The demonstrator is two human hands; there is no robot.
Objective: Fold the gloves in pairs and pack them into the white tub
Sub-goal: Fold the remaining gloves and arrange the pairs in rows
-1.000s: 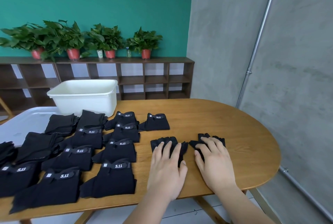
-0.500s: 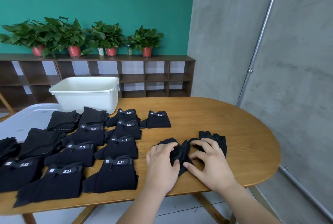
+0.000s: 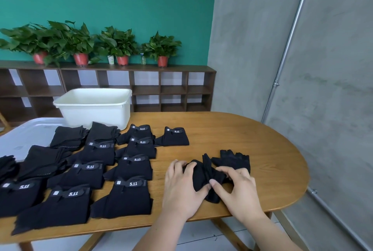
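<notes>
- The bunched glove (image 3: pixel 198 177) is at the near right of the bench (image 3: pixel 252 135), crumpled into a ridge between the two hands.
- The left hand (image 3: pixel 181 188) is curled over its left side, fingers on top and thumb pressed into the fabric, so it has a grip on it.
- The right hand (image 3: pixel 240 190) pinches the same glove from the other side, fingers bent over it and thumb low. The two thumbs almost meet.
- Just behind the right hand lies a flat glove (image 3: pixel 235 160), its short open fingers pointing away and its near edge touching the bunched one.
- To the left, the folded gloves (image 3: pixel 125 200) lie in rows, many showing a 5.11 tab on top.
- The white tub (image 3: pixel 96 115) stands at the far left of the bench, right behind those rows. I can't tell what's in it from here.
- A pale grey lid (image 3: pixel 30 135) lies beside the tub, with some black gloves resting on it.
- Along the green back wall runs a dark shelf unit (image 3: pixel 173 91), with potted plants (image 3: pixel 161 48) lined up on top.
</notes>
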